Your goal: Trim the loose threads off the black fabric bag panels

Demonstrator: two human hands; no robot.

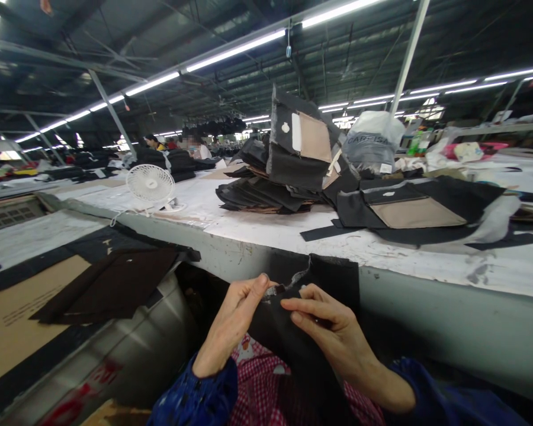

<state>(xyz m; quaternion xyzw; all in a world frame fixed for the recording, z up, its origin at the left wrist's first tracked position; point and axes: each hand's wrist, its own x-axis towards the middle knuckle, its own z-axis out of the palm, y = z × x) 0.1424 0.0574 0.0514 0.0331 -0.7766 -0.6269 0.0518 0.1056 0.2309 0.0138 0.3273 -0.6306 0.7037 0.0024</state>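
Observation:
A black fabric piece [302, 349] with a frayed, greyish raw edge hangs over my lap, its far end resting against the table's front edge. Pinching that edge between thumb and fingers, my left hand [235, 316] keeps it raised. On the other side, my right hand [333, 331] has its thumb and fingers bent close together at the same edge. A small light thing shows by the right fingertips, too small to name. The fabric's lower part drops between my forearms over a red checked apron [262, 378].
A white table [195, 216] runs across in front. On it stand a small white fan [151, 184], a stack of black fabric pieces [266, 195] and a panel with a beige pocket [420, 212]. Dark brown fabric [111, 284] lies at left on a cardboard-topped surface.

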